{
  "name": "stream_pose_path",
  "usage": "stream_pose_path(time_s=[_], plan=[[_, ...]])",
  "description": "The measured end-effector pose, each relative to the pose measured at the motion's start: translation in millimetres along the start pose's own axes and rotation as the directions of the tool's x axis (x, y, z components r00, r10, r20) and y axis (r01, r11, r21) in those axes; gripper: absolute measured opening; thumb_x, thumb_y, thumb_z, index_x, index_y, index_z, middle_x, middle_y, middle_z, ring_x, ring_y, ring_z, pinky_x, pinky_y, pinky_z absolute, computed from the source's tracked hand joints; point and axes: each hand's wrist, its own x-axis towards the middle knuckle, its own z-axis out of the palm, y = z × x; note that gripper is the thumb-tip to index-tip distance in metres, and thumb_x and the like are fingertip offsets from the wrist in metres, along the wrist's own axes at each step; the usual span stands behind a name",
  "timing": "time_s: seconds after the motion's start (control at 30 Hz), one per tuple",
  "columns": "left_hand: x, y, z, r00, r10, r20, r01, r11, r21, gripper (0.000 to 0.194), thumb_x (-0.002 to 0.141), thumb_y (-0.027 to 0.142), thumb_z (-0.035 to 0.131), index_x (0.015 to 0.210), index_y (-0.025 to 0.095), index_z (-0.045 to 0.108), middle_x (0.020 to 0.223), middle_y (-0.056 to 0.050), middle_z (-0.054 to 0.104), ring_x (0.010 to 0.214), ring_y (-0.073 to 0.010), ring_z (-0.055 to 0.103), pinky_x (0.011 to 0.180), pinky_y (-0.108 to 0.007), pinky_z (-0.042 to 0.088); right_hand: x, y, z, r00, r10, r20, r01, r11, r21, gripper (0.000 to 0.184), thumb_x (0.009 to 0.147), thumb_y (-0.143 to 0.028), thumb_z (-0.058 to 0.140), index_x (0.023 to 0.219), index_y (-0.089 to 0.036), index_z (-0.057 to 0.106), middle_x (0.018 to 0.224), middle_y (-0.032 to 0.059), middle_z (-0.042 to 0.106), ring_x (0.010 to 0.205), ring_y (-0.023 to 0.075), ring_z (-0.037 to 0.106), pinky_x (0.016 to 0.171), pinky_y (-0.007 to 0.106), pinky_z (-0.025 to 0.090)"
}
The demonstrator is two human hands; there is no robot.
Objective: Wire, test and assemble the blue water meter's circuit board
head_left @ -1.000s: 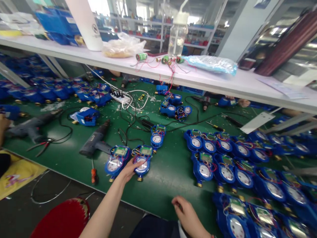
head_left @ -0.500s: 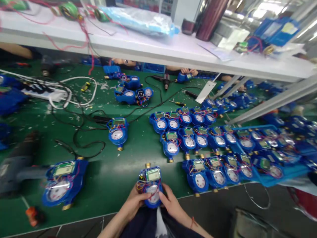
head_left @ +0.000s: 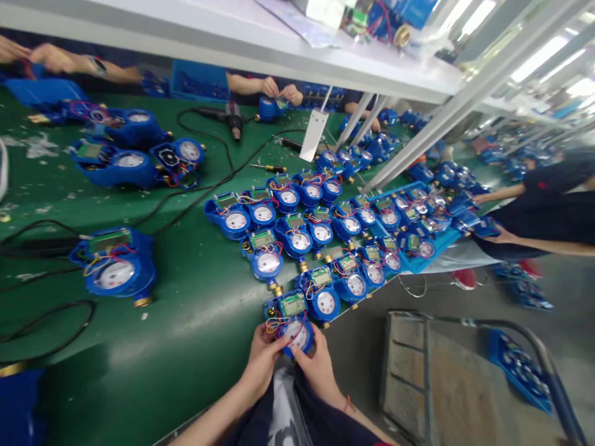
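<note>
Both my hands hold one blue water meter at the bench's front edge. It has a small green circuit board with a display, thin coloured wires and a round white dial. My left hand grips its left side, thumb on the dial. From the right, my right hand grips the lower part, its thumb also on the dial. Just right of it stands another water meter, first in a row of similar ones. Behind that row, a further water meter heads more rows.
A lone meter sits at left among black cables. Across the green bench lie a heat gun and a screwdriver. Co-workers' hands work opposite. A blue tray of meters stands right; a cart is below.
The view has swung to the right. My hands have carried the held water meter right, up beside the front row of meters.
</note>
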Motion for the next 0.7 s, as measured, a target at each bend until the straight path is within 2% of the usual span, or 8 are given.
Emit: stream_pose_path(time_s=[0.17, 0.33, 0.47, 0.53, 0.6, 0.67, 0.7], plan=[[-3, 3, -2.7, 1.000, 0.024, 0.018, -0.025, 0.999, 0.035, 0.062, 0.052, 0.026, 0.086, 0.102, 0.023, 0.050, 0.107, -0.005, 0.067, 0.104, -0.0267, 0.064, 0.082, -0.035, 0.053, -5, 0, 6, 1.000, -0.014, -0.013, 0.015, 0.998, 0.066, 0.064, 0.075, -0.041, 0.060, 0.131, -0.015, 0.043, 0.127, 0.0148, 0.052, 0.117, 0.0282, 0.053, 0.095, 0.040, 0.049], [-1, 5, -0.1, 1.000, 0.015, 0.005, -0.016, 0.994, 0.107, 0.063, 0.053, 0.031, 0.086, 0.103, 0.025, 0.049, 0.109, -0.004, 0.067, 0.107, -0.0268, 0.063, 0.085, -0.035, 0.053, 3, -3, -3, 0.997, -0.071, 0.018, 0.069, 0.994, 0.080, 0.061, 0.077, -0.037, 0.059, 0.132, -0.014, 0.047, 0.131, 0.0137, 0.052, 0.121, 0.0271, 0.050, 0.097, 0.038, 0.047], [1, 11, 0.0, 0.998, -0.029, 0.061, 0.014, 0.973, 0.229, 0.065, 0.054, 0.035, 0.086, 0.109, 0.023, 0.054, 0.114, -0.007, 0.068, 0.110, -0.0280, 0.063, 0.092, -0.038, 0.050, 9, -3, -9, 0.998, -0.054, 0.035, 0.051, 0.996, 0.077, 0.061, 0.074, -0.035, 0.063, 0.130, -0.016, 0.048, 0.130, 0.0125, 0.053, 0.116, 0.0257, 0.054, 0.087, 0.034, 0.051], [-1, 22, -9.1, 0.996, -0.052, 0.069, 0.027, 0.946, 0.324, 0.061, 0.052, 0.036, 0.087, 0.105, 0.021, 0.060, 0.111, -0.009, 0.070, 0.108, -0.0291, 0.064, 0.091, -0.039, 0.050, 11, -4, -12, 0.998, -0.035, 0.045, 0.031, 0.996, 0.080, 0.062, 0.071, -0.037, 0.067, 0.127, -0.017, 0.050, 0.127, 0.0124, 0.055, 0.111, 0.0255, 0.057, 0.080, 0.032, 0.053], [-6, 40, -27.2, 0.997, -0.058, 0.049, 0.032, 0.905, 0.424, 0.053, 0.049, 0.031, 0.090, 0.095, 0.018, 0.067, 0.101, -0.011, 0.073, 0.098, -0.0297, 0.067, 0.086, -0.038, 0.051, 10, -4, -14, 0.999, -0.015, 0.049, 0.011, 0.997, 0.083, 0.064, 0.068, -0.040, 0.069, 0.124, -0.016, 0.051, 0.125, 0.0131, 0.056, 0.109, 0.0266, 0.058, 0.080, 0.034, 0.054], [-13, 68, -52.4, 1.000, -0.024, 0.005, 0.018, 0.862, 0.506, 0.037, 0.050, 0.022, 0.090, 0.080, 0.015, 0.069, 0.084, -0.009, 0.074, 0.082, -0.0258, 0.069, 0.078, -0.037, 0.052, 9, -1, -16, 0.999, 0.005, 0.045, -0.009, 0.996, 0.084, 0.064, 0.068, -0.044, 0.067, 0.122, -0.015, 0.051, 0.124, 0.0140, 0.056, 0.110, 0.0283, 0.057, 0.087, 0.038, 0.052], [-17, 86, -66.3, 0.999, 0.019, -0.031, 0.001, 0.845, 0.535, 0.028, 0.055, 0.020, 0.088, 0.075, 0.014, 0.069, 0.078, -0.006, 0.073, 0.075, -0.0223, 0.068, 0.076, -0.037, 0.053, 9, 2, -18, 0.999, 0.015, 0.046, -0.019, 0.996, 0.086, 0.063, 0.069, -0.047, 0.065, 0.122, -0.016, 0.050, 0.123, 0.0142, 0.056, 0.111, 0.0287, 0.057, 0.090, 0.041, 0.051]])
